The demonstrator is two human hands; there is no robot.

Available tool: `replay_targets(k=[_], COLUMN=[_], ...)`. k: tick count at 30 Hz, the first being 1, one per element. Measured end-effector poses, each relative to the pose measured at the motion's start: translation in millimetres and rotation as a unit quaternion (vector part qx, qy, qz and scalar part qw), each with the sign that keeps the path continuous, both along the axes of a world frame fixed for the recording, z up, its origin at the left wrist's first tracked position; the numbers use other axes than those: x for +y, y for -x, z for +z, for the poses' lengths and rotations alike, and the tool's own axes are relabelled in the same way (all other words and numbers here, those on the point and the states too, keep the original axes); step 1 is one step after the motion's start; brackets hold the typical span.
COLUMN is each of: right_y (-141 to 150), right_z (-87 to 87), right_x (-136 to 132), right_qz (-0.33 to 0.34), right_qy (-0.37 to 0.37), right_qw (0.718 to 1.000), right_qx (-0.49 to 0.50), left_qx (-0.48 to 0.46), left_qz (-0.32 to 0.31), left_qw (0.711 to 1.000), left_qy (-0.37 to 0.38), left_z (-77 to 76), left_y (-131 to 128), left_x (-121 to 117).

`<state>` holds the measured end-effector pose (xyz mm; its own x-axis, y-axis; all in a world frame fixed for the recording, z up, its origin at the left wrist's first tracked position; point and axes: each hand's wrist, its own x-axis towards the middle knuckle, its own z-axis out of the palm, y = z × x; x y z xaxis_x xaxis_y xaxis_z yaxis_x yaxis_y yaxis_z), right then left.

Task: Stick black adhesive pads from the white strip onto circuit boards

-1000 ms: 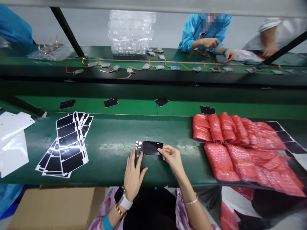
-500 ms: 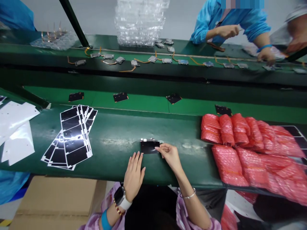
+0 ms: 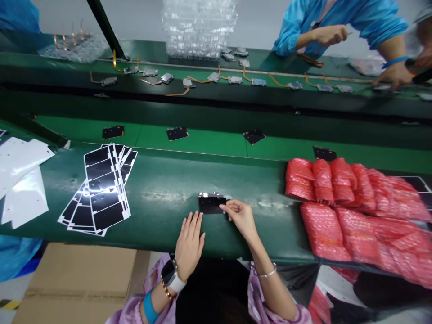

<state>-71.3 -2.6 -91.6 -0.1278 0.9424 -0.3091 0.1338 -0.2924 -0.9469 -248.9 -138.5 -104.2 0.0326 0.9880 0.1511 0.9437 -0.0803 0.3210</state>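
A small circuit board (image 3: 212,205) covered in black film lies on the green bench, silvery connectors along its far edge. My right hand (image 3: 241,218) pinches its right edge between thumb and index finger. Flat on the bench, fingers stretched, my left hand (image 3: 190,245) has its fingertips at the board's near left corner; whether they press on it I cannot tell. Left of my hands lie fanned sheets of black film stickers (image 3: 107,189) with white borders.
Red bubble-wrap bundles (image 3: 327,229) cover the bench's right side. White backing sheets (image 3: 27,193) lie far left. Behind, a green belt (image 3: 212,143) carries several black boards. On the shelf above are small modules with orange ribbons (image 3: 235,80); a co-worker's hand (image 3: 393,74) is there.
The black boards on the belt have shifted right. Across the shelf, the co-worker's arm has moved right. My hands and the board between them keep nearly the same position, with the view slightly shifted.
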Motion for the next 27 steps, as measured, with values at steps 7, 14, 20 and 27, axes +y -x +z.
replay_targets(k=[7, 14, 20, 27], right_y=[1.5, 0.4, 0.6, 0.7], right_z=[2.1, -1.3, -0.4, 0.9], right_x=[0.8, 1.1, 1.3, 2.8], right_qz=[0.0, 0.002, 0.003, 0.003], right_qy=[-0.003, -0.006, -0.004, -0.001], right_qw=[1.0, 1.0, 1.0, 1.0], right_qx=[-0.004, -0.009, -0.01, -0.01], left_qx=[-0.002, -0.009, -0.008, -0.008], left_qz=[0.001, 0.003, 0.005, 0.004], left_qw=[1.0, 1.0, 1.0, 1.0], left_qy=[0.0, -0.001, 0.004, 0.003], left_z=[-0.2, 0.2, 1.0, 0.2], left_y=[-0.2, -0.7, -0.8, -1.0], left_x=[0.1, 0.2, 0.0, 0.2])
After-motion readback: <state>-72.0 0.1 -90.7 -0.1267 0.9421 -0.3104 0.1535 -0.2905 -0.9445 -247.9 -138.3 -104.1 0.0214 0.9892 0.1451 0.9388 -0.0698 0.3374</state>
